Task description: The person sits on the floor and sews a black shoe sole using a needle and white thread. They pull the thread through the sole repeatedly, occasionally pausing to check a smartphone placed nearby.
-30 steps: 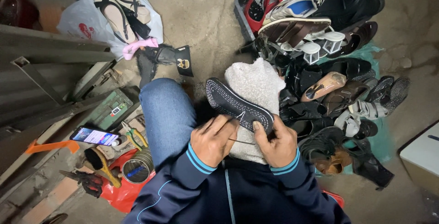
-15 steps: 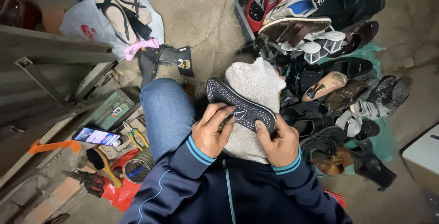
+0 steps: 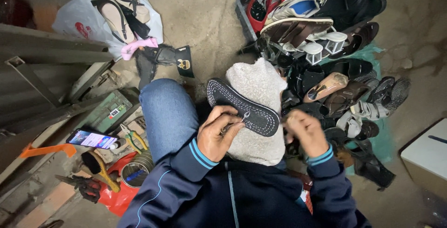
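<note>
Across the lap: a dark shoe sole (image 3: 249, 107) with pale stitching along its rim lies on a grey woolly cloth (image 3: 258, 116) over the person's knees.
Long axis: upper left down to lower right, away from the left knee.
Left hand (image 3: 218, 134): nearer, fingers pinched on a metal awl (image 3: 238, 120) set against the sole's near edge.
Right hand (image 3: 305, 132): just beyond the sole's lower-right end, fingers curled as if pulling thread; the thread itself cannot be made out.
Alongside: a heap of shoes (image 3: 335, 70) to the right.
</note>
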